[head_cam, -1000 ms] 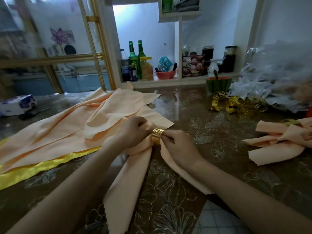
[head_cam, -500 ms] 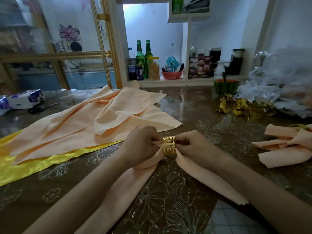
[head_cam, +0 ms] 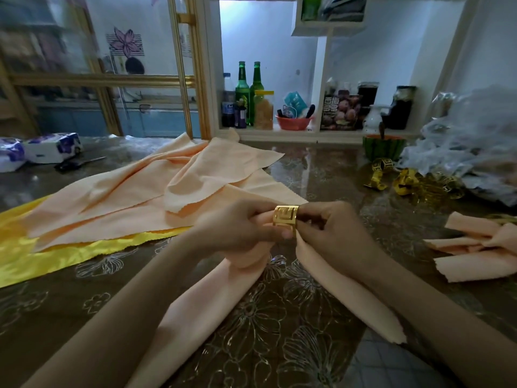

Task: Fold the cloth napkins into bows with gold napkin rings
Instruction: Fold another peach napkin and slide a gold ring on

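A gold napkin ring [head_cam: 285, 218] with a cut-out key pattern was held just above the counter [head_cam: 279, 345], threaded onto the gathered middle of a peach napkin [head_cam: 195, 312]. The left hand [head_cam: 240, 233] was curled round the bunched cloth at the ring's left side, with its thumb laid against the ring's lower edge. The right hand [head_cam: 333, 231] was closed in a pinch on the ring's right edge; whether cloth was also caught under those fingers could not be told. Two long tails of the napkin were draped from below the hands toward the near edge of the counter, one to the left and one to the right, and the right tail ended in a pinked tip. Behind the left hand, a pile of unfolded peach napkins [head_cam: 134, 197] was spread over a yellow satin cloth [head_cam: 56, 253]. At the right edge of the view, a finished napkin bow [head_cam: 481, 247] was laid on the counter, well apart from the hands. Several loose gold rings [head_cam: 405, 182] were scattered farther back on the right, beside a heap of clear plastic bags [head_cam: 470, 152] and a watermelon-patterned bowl [head_cam: 383, 147]. Two green bottles [head_cam: 242, 93] were stood on the shelf behind the counter, and tissue packs [head_cam: 53, 147] were seen at the far left.
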Action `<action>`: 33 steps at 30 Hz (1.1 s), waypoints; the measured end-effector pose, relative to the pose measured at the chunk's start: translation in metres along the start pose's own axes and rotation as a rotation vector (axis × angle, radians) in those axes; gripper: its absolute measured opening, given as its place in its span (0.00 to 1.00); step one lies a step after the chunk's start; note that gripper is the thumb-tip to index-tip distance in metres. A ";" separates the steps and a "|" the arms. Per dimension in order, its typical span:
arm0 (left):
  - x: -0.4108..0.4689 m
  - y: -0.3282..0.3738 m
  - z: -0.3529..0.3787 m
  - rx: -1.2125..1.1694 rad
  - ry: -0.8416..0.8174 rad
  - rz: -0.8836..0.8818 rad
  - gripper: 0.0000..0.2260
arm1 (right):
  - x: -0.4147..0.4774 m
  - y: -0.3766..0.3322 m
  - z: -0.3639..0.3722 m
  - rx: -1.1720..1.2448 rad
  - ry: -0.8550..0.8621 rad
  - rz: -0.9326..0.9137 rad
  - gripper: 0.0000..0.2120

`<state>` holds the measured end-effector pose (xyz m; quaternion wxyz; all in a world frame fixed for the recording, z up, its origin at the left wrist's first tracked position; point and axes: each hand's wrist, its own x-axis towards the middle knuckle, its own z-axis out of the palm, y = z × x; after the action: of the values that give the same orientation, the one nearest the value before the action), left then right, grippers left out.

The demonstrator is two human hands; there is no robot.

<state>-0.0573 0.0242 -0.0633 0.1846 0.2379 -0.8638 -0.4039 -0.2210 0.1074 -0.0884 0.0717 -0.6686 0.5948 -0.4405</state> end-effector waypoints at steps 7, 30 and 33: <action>0.008 -0.008 0.021 -0.119 0.125 -0.009 0.17 | 0.004 0.002 -0.012 0.079 -0.187 0.089 0.11; 0.009 -0.016 0.000 0.003 0.156 -0.074 0.12 | 0.005 -0.002 -0.017 0.108 0.018 0.136 0.05; 0.009 -0.020 -0.004 0.093 0.209 -0.079 0.15 | 0.005 0.000 -0.017 0.122 0.061 0.137 0.05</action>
<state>-0.0578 0.0057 -0.0757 0.2462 0.3208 -0.8477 -0.3432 -0.2330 0.1111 -0.0754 0.1239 -0.6071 0.6129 -0.4903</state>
